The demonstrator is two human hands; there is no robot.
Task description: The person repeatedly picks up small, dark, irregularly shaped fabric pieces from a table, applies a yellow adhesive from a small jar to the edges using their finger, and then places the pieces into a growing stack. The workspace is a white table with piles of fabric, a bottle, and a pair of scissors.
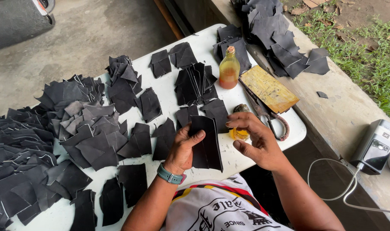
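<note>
I see a white tabletop (178, 92) covered mostly in cut black leather pieces (88, 128), heaped thick at the left and laid in smaller stacks toward the middle. Near its right end stand a small bottle of amber liquid (229, 68) and a yellow-stained board (268, 88). Scissors (267, 116) lie just beside the board, and a small glue jar (241, 128) sits near the edge.

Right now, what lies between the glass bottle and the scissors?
The yellowish board lies between bottle and scissors, seen in the head view.
</note>
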